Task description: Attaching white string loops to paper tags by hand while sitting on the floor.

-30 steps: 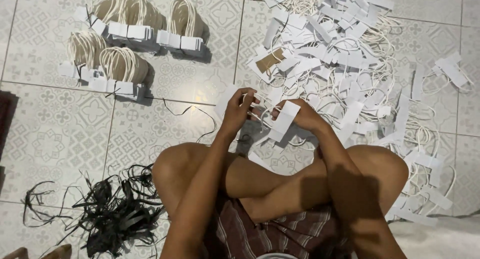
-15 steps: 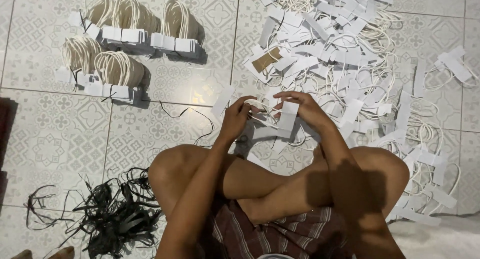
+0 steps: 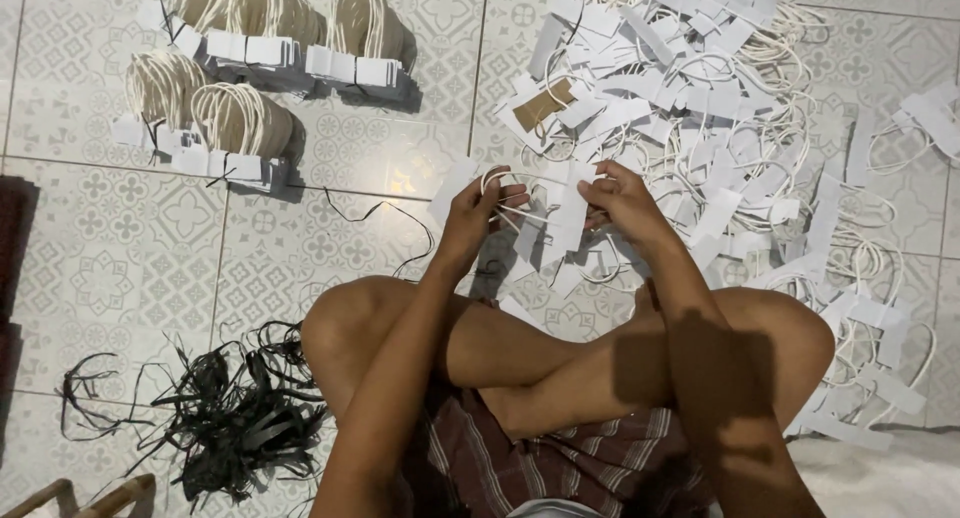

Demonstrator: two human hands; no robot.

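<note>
Far left on the tiled floor [image 3: 150,268] there's a messy tangle of black strips [image 3: 225,413], lying just beside the person's bent knee. Above that, near the top left, sit four tidy bundles of white cord handles with paper tabs [image 3: 250,78], stacked in two rows and well apart from the hands. A thin dark strand [image 3: 390,218] snakes over the tiles between those bundles and the left hand.

Then the hands, both raised over the crossed legs. The left hand [image 3: 475,218] has its fingers curled in and is pinching white cord loops along with a white paper strip that pokes out toward the upper left. The right hand [image 3: 620,200] is also closed in a grip, fingers bent down over the same small batch of white paper strips and cord [image 3: 560,218], which hangs between the two hands just above the floor. So both are clamped on that batch, neither one spread flat.

To the right and behind the hands is the big loose pile of white paper strips and cord loops [image 3: 720,108], spilling all the way to the right edge, with one brown cardboard piece [image 3: 545,105] lying in it. Some strips lie right under the hands, so it's hard to tell where the held batch ends.
</note>
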